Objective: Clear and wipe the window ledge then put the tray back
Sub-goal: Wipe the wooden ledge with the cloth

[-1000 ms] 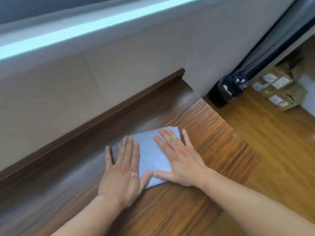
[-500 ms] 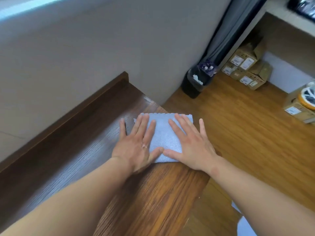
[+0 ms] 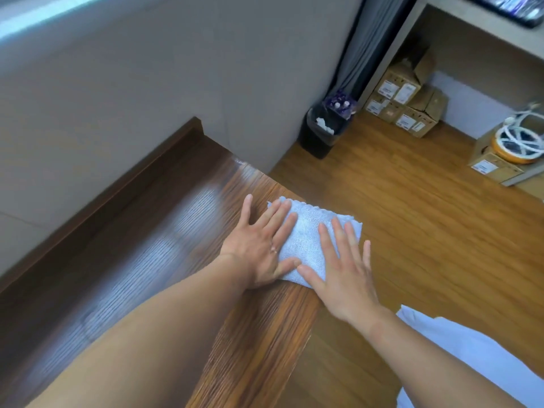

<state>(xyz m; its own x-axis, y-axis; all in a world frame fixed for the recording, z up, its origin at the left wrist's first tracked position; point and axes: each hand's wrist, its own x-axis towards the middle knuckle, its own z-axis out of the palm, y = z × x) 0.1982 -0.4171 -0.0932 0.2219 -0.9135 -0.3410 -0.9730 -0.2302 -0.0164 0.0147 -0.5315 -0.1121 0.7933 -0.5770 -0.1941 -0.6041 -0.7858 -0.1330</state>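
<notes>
Cloth (image 3: 306,240): pale blue-white, folded, terry weave, scalloped far edge. It lies at the end of the ledge (image 3: 164,245), with its right corner overhanging the ledge's front edge. Long axis runs roughly across the ledge; the scalloped edge faces the ledge's end. Left hand (image 3: 259,248) and right hand (image 3: 344,272) lie flat on it, fingers straight and spread, pressing down; nothing gripped.

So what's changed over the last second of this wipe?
Both hands have slid the cloth along the ledge to its far end, and the cloth's right side now sticks out past the edge. Nothing was taken hold of or let go. The left hand and right hand stay pressed flat on the cloth.
</notes>
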